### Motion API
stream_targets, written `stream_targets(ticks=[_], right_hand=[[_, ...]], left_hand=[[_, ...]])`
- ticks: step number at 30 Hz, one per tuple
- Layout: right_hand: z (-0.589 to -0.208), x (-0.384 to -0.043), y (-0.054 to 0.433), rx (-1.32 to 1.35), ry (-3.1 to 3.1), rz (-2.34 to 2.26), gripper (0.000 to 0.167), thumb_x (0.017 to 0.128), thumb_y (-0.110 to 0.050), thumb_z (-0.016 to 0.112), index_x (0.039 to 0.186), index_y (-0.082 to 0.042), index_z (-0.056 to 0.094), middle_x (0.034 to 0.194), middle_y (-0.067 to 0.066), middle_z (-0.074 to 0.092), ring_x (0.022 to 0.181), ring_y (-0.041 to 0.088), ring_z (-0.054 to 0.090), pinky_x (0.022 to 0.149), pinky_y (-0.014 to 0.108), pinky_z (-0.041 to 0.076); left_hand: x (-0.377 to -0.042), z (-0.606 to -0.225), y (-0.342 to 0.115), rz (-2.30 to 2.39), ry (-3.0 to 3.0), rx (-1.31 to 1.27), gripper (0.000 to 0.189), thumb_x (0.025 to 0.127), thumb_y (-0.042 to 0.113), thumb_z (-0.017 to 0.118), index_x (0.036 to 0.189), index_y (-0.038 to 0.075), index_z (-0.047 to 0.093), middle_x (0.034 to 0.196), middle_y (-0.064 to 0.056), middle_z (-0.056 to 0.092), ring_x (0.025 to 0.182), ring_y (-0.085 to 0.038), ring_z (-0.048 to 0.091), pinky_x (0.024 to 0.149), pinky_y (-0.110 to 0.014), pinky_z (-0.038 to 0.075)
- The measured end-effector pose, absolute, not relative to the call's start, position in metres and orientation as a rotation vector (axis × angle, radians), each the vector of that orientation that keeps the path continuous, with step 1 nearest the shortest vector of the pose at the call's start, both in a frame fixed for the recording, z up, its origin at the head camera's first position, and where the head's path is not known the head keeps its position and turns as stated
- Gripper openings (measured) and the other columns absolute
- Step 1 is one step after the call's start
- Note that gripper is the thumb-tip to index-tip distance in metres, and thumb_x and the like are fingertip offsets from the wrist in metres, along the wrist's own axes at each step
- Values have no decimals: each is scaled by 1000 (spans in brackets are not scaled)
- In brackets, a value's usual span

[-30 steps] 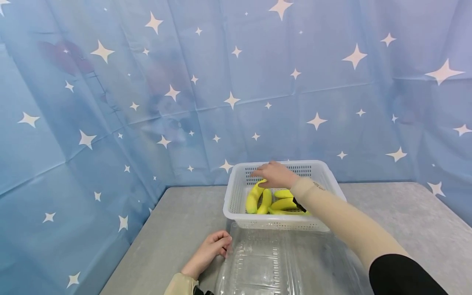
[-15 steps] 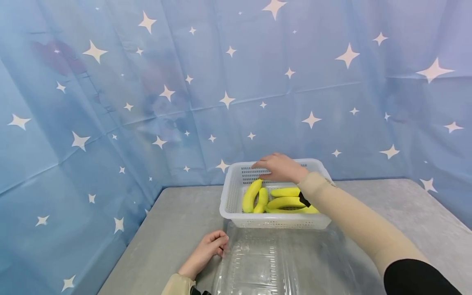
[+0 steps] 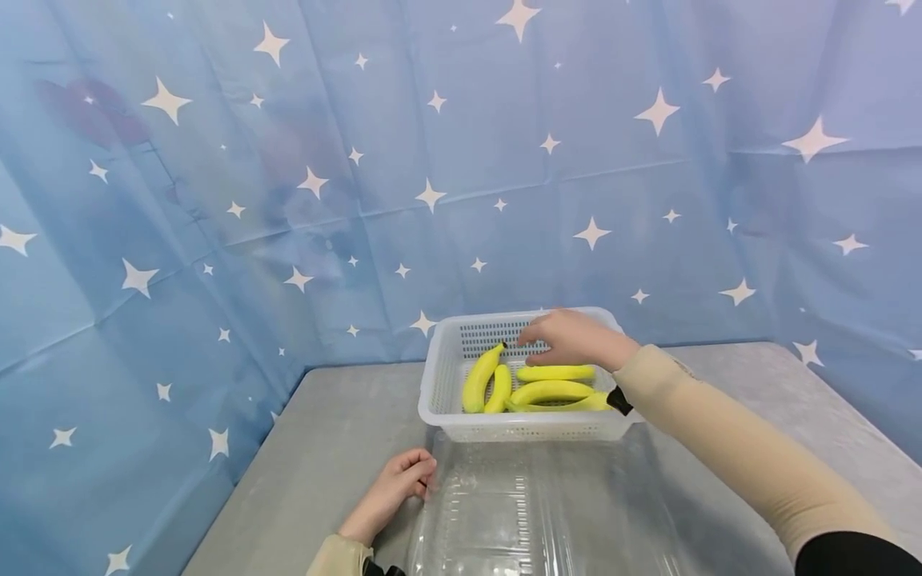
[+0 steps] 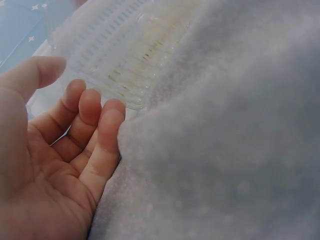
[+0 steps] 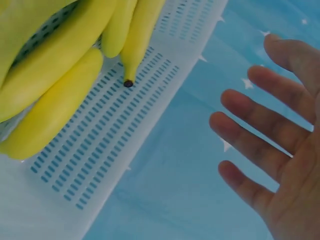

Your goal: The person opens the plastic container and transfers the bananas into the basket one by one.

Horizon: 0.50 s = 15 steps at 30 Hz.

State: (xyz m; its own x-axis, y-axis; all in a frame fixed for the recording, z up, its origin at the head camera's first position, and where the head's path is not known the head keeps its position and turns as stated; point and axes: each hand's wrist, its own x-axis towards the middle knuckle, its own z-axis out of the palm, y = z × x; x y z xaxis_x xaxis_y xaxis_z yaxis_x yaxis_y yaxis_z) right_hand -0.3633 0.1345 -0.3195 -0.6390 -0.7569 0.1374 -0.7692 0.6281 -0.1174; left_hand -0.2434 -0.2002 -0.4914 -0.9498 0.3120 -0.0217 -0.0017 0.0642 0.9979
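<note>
Several yellow bananas [image 3: 553, 390] lie in a white perforated basket [image 3: 430, 400]; two lean toward its left end and the others lie crosswise. My right hand [image 3: 576, 338] hovers over the back of the basket, fingers spread and holding nothing. In the right wrist view the same hand [image 5: 280, 130] stays apart from the bananas [image 5: 50, 65]. My left hand [image 3: 394, 486] rests beside the left edge of a clear plastic container [image 3: 490, 512] in front of the basket. Its fingers [image 4: 90, 107] are loosely bent, the thumb apart from them; contact with the transparent edge is hard to tell.
A grey cloth-covered table [image 3: 346, 416] carries everything. Behind it hangs a blue curtain [image 3: 461, 160] with white stars, close to the basket's back rim. The clear container runs off the bottom of the head view.
My right hand has moved to the right across the basket, uncovering more of the bananas. The head view has turned slightly right. My left hand keeps its place by the container.
</note>
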Motion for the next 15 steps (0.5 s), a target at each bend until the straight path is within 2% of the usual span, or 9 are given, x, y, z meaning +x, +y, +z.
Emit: stream_targets(ticks=[6,15], right_hand=[[-325,-349,157,1308,-2738,317,27,92,-29,67,115,-15,69,112,0,68,102,20,63,85,42,52],[-329,-326,191,1111,-2767,536,30,90,-25,70,118,-13,68,115,1,65,108,25,60,88,46,50]], left_hand=[[-242,-493,-200,1960,2101,314,28,97,15,57,90,-11,53,74,-2,57,62,-10,55,58,-23,50],[-243,-488,-200,1963,2134,283,20,96,18,58,86,2,58,74,-3,57,62,-12,55,58,-24,50]])
